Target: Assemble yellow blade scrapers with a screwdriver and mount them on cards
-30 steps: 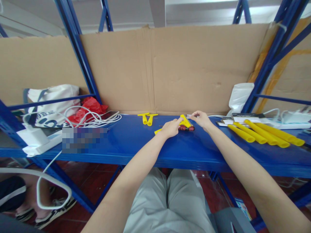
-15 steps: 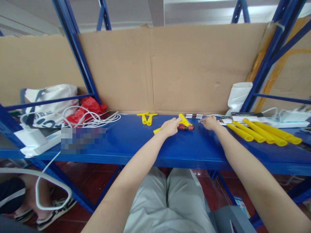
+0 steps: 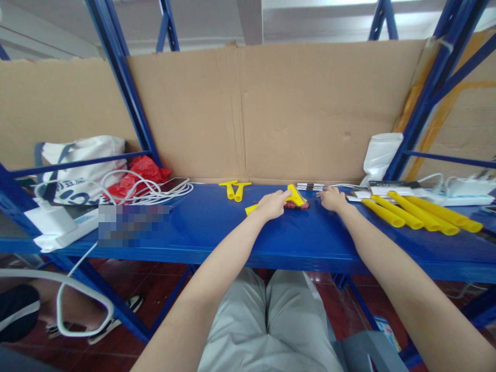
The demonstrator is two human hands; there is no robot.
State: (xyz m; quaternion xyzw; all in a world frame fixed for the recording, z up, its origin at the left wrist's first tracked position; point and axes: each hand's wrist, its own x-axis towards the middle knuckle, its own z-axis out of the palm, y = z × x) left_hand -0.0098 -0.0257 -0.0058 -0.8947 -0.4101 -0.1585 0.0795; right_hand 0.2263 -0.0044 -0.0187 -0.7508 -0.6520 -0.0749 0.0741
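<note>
My left hand (image 3: 272,204) is wrapped around the handle of a yellow scraper (image 3: 296,195), whose wide head points up and to the right. The handle's end shows to the left of the hand. Just below the head lies a tool with a red and black handle (image 3: 303,205), partly covered. My right hand (image 3: 333,199) rests on the blue table to the right, fingers curled together at the tips near small silvery bits (image 3: 319,195); whatever they pinch is too small to make out. Two yellow T-shaped pieces (image 3: 234,191) lie farther left.
Several yellow tubes (image 3: 422,213) lie at the right beside a power strip (image 3: 461,196). Thin striped packs (image 3: 310,186) sit at the back by the cardboard wall (image 3: 294,113). White cables (image 3: 155,188), a red bag (image 3: 141,173) and a cloth bag (image 3: 83,165) crowd the left.
My right hand has drawn slightly back toward me, its fingers more curled. The scraper's head has turned a little in my left hand. A nearby person's foot has shifted at lower left.
</note>
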